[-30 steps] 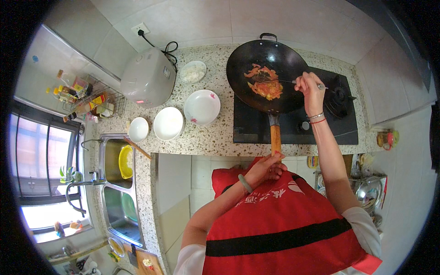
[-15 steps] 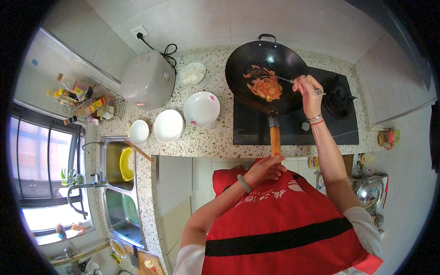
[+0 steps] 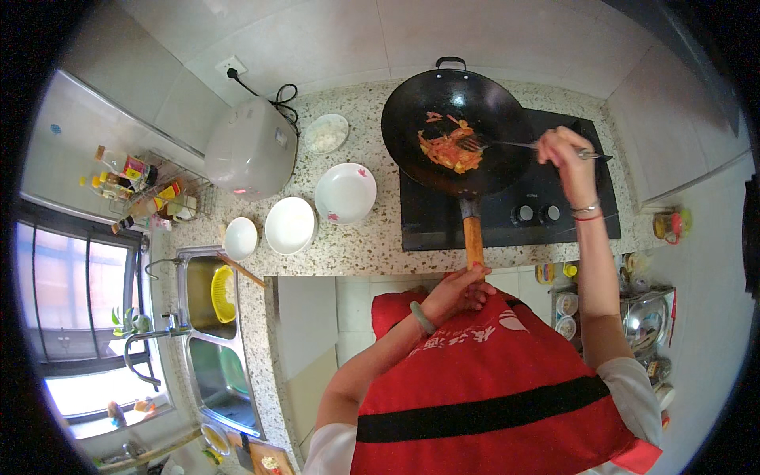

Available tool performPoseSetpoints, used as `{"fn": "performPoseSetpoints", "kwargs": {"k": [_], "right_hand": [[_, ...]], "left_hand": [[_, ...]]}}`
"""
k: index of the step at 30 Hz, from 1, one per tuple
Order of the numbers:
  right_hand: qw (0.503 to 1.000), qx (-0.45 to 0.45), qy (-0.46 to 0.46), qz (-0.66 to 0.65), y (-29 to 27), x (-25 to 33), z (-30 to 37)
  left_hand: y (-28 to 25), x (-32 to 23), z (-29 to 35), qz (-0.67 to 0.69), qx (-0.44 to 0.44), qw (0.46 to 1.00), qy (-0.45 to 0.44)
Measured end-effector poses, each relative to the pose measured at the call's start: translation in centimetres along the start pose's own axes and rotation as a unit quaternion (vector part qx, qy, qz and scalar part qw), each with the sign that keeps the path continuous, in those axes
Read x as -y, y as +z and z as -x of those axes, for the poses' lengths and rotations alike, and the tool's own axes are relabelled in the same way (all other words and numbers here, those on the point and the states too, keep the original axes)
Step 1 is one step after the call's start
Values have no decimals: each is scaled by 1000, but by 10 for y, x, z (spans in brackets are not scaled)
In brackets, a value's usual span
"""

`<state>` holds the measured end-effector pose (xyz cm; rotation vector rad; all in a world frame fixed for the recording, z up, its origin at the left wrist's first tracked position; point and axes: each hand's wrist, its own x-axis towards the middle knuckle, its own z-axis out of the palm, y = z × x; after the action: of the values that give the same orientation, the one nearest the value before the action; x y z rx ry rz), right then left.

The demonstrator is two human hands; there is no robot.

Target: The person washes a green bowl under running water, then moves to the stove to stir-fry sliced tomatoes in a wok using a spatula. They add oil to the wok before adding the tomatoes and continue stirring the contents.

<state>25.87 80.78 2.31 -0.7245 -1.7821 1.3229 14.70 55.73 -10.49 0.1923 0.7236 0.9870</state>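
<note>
A black wok (image 3: 419, 95) with a wooden handle (image 3: 473, 241) sits over the left part of the black gas stove. My left hand (image 3: 457, 290) is closed round the end of that handle, just off the counter's front edge. In my right hand (image 3: 564, 148) is a long metal slotted spatula (image 3: 511, 144), gripped near its far right end. Its slotted head rests at the right side of the reddish-orange cooked pieces (image 3: 450, 150), which look like tomato, in the middle of the wok.
The stove (image 3: 507, 233) has two knobs and a bare right burner. Left of the wok stand a plate of white rice-like food (image 3: 326, 134), a flower-marked bowl (image 3: 346, 194), two white bowls (image 3: 290, 226) and a grey rice cooker (image 3: 252, 150). A double sink (image 3: 207, 317) holds a yellow basket (image 3: 223, 293).
My right hand has shifted right with the spatula, whose head now lies at the food's right side. The food has been pushed about. My left hand keeps its hold.
</note>
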Motion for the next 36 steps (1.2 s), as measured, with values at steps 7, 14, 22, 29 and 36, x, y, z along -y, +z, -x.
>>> {"fn": "performPoseSetpoints", "kwargs": {"k": [7, 14, 22, 29, 36], "right_hand": [[993, 87, 67, -32, -3, 8, -6], [960, -83, 29, -264, 30, -30, -37], [991, -21, -69, -112, 50, -86, -17], [993, 5, -51, -108, 42, -38, 1], [995, 1, -62, -78, 40, -66, 38]], "left_hand": [[-2, 4, -4, 16, 10, 1000, -4], [1, 5, -2, 11, -11, 1000, 13], [1, 4, -4, 11, -6, 1000, 14], [0, 3, -2, 13, -7, 1000, 15], [3, 6, -4, 10, -15, 1000, 5]]}}
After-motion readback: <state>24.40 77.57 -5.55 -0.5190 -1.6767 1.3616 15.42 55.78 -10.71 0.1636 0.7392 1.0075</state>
